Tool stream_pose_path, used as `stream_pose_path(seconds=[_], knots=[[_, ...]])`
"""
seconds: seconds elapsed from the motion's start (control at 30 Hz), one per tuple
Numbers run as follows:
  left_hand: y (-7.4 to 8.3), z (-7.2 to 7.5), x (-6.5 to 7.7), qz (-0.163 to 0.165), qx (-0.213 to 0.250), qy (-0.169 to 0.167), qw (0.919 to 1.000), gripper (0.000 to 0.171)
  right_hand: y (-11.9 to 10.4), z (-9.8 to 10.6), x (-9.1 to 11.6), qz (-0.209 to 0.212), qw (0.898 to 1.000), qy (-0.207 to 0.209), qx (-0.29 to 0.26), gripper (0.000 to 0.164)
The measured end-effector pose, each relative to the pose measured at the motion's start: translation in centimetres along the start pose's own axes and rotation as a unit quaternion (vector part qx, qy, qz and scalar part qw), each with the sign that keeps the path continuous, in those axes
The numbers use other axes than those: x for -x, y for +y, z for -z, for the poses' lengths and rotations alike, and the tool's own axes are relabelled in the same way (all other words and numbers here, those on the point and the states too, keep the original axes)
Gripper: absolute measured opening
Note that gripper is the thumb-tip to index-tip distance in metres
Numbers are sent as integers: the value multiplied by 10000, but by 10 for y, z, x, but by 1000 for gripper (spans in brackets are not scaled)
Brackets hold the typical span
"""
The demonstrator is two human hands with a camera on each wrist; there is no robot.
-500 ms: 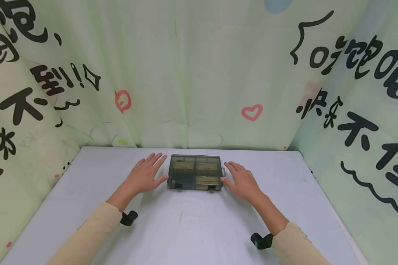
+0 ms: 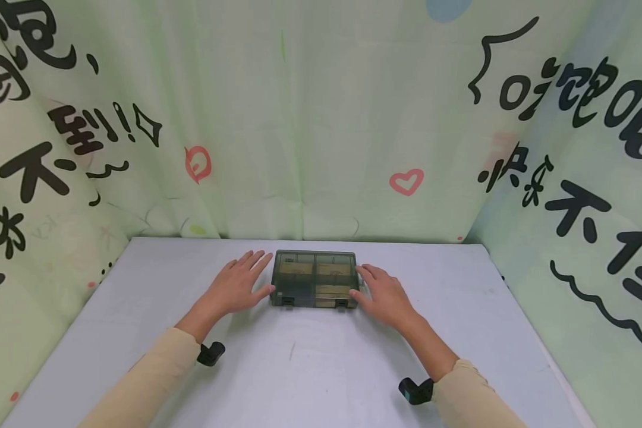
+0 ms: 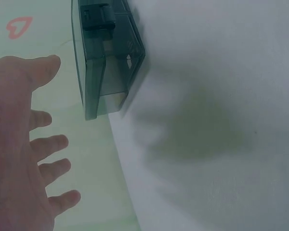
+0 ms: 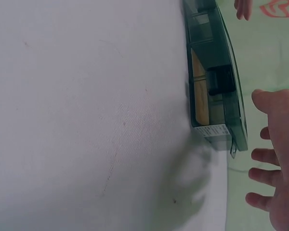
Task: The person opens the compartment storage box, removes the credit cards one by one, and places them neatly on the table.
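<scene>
A dark translucent plastic compartment box (image 2: pixel 314 278) lies closed on the white table, two black latches along its near side. Tan pieces show through the lid in several compartments. My left hand (image 2: pixel 235 286) hovers at the box's left side, fingers spread; in the left wrist view a gap separates the thumb (image 3: pixel 44 70) from the box (image 3: pixel 94 72). At the right side is my right hand (image 2: pixel 386 295), its fingers extended and its thumb over the lid's right edge in the head view. The right wrist view shows this hand (image 4: pixel 284 159) apart from the box (image 4: pixel 216 77).
The white table (image 2: pixel 299 368) carries the box near its back edge. Pale green curtains (image 2: pixel 310 119) with black lettering and red drawings stand behind and on both sides. A black wrist camera (image 2: pixel 211 353) sits on the left wrist, another (image 2: pixel 416 391) on the right.
My right hand has moved slightly left, closer to the box. My left hand has shifted a little to the right. The box has stayed in place.
</scene>
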State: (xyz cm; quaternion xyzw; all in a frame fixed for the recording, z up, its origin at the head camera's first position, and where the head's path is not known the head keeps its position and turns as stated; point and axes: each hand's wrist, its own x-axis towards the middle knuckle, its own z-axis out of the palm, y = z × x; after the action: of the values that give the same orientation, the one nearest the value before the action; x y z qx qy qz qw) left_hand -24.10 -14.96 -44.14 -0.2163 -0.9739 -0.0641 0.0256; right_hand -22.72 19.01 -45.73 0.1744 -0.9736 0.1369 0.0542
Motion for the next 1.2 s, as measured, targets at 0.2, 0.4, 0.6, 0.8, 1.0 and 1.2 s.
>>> stream_pose_path(seconds=[0.2,0.4,0.6,0.8,1.0,1.2], knots=[[2,-3,-1,23,-3,-73,10000,75,-5,-2,-1,9,10000,-59,-55,64],[6,-4,-3,-2,115,-125,9999,76,-6,-7,-2,-21,9998,-170,38,65],[8,-8,-6,1,355,-219,9991,75,-7,-10,-3,-114,9995,-273,-96,68],[9,-10,-6,146,798,-513,9954,76,-7,-14,-4,-204,9982,-464,-307,69],[9,-13,-8,328,1143,-717,9903,76,-8,-15,-3,-247,9969,-525,-540,71],[8,-18,-11,386,1325,-869,9866,76,-7,-19,-3,-326,9949,-544,-788,73]])
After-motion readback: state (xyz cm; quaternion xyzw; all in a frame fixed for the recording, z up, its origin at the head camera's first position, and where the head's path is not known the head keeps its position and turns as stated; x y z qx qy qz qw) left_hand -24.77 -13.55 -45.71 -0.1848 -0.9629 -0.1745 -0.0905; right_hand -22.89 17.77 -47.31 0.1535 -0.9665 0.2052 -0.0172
